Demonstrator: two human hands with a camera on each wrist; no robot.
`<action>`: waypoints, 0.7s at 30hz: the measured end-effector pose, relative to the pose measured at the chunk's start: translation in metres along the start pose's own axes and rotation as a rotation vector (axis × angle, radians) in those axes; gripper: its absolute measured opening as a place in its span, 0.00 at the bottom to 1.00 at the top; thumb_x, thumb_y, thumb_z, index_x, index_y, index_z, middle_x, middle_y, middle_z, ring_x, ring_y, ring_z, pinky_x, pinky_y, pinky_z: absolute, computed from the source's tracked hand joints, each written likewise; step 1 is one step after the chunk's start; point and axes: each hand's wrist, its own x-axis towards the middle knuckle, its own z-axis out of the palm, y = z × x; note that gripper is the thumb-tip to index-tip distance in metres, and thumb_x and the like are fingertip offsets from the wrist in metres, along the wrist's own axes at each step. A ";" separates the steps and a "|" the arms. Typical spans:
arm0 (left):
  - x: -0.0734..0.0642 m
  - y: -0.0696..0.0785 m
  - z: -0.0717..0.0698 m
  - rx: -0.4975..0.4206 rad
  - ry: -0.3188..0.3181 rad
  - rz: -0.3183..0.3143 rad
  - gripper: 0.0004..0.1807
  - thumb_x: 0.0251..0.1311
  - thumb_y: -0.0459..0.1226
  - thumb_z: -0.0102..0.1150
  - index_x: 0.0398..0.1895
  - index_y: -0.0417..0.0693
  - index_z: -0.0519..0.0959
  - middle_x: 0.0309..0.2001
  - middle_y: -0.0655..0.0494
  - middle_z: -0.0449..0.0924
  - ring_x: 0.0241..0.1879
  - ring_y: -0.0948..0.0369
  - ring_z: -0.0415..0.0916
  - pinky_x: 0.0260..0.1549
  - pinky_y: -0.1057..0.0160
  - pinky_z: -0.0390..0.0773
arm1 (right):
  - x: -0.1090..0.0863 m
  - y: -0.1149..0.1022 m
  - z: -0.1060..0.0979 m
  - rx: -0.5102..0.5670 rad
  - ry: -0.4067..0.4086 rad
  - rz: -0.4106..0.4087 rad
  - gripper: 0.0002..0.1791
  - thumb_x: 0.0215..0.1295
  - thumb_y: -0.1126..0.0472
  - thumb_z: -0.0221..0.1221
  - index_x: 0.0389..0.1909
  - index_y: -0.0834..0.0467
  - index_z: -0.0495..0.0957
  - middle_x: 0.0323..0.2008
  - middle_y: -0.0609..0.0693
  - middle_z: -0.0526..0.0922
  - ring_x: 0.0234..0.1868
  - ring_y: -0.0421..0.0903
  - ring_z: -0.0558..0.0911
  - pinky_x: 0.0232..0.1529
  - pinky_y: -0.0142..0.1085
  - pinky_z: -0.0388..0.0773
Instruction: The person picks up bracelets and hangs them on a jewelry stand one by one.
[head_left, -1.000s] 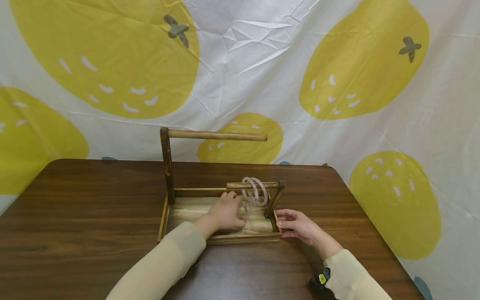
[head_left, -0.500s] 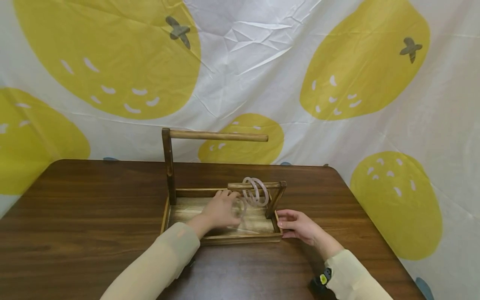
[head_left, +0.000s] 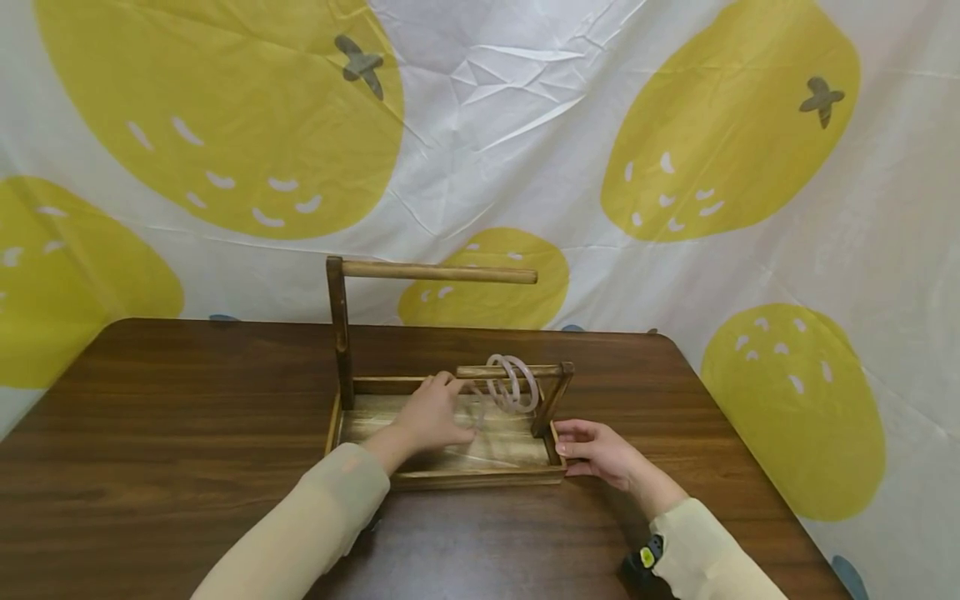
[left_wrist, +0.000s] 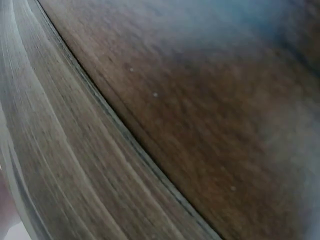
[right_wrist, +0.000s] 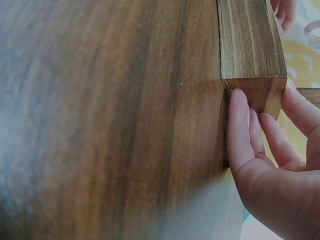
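A wooden rack with a shallow tray base [head_left: 480, 477] stands on the table. Pale, translucent bangles [head_left: 522, 400] hang on its lower, shorter bar [head_left: 471, 372]. Over the tray, my left hand [head_left: 431, 414] holds another thin, clear bangle [head_left: 480, 410] by its edge between fingers and thumb, just left of the hanging ones. My right hand [head_left: 596, 452] grips the tray's right end; in the right wrist view its thumb [right_wrist: 295, 102] is at the top rim and the fingers lie against the end face [right_wrist: 250, 92]. The left wrist view shows the tray's side [left_wrist: 75, 135].
A taller post [head_left: 339, 333] at the rack's left carries a long upper bar [head_left: 442, 272] with nothing hung on it. The dark wooden table [head_left: 187, 433] runs back to a white curtain [head_left: 480, 175] printed with big yellow fruit.
My left hand has drawn left over the tray, away from the hanging bangles, with the clear bangle in its fingers. The right hand stays on the tray's end.
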 end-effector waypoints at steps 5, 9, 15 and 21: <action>-0.002 -0.002 -0.004 -0.021 -0.002 -0.031 0.40 0.44 0.47 0.68 0.60 0.37 0.69 0.58 0.39 0.68 0.61 0.41 0.64 0.64 0.46 0.62 | 0.001 0.000 0.000 -0.002 0.001 0.001 0.33 0.66 0.64 0.55 0.65 0.75 0.53 0.54 0.63 0.73 0.40 0.39 0.79 0.41 0.37 0.80; -0.003 -0.003 -0.006 -0.027 -0.001 -0.050 0.44 0.45 0.47 0.68 0.64 0.34 0.64 0.61 0.38 0.66 0.62 0.41 0.63 0.62 0.46 0.64 | 0.001 0.000 0.000 0.001 0.001 0.003 0.33 0.66 0.64 0.55 0.65 0.75 0.53 0.54 0.64 0.72 0.40 0.39 0.79 0.41 0.37 0.80; -0.005 -0.005 -0.007 -0.048 0.028 -0.052 0.45 0.45 0.47 0.67 0.65 0.35 0.63 0.59 0.38 0.67 0.60 0.43 0.66 0.58 0.48 0.69 | 0.001 0.001 0.000 0.001 0.002 0.006 0.33 0.66 0.64 0.55 0.65 0.75 0.53 0.54 0.63 0.72 0.40 0.39 0.79 0.41 0.37 0.80; -0.007 -0.007 -0.009 -0.086 0.065 -0.052 0.41 0.44 0.47 0.67 0.62 0.39 0.67 0.57 0.41 0.70 0.56 0.45 0.69 0.55 0.49 0.72 | 0.000 0.001 -0.001 0.007 0.003 0.007 0.34 0.65 0.64 0.55 0.66 0.75 0.53 0.53 0.60 0.73 0.40 0.39 0.79 0.41 0.37 0.80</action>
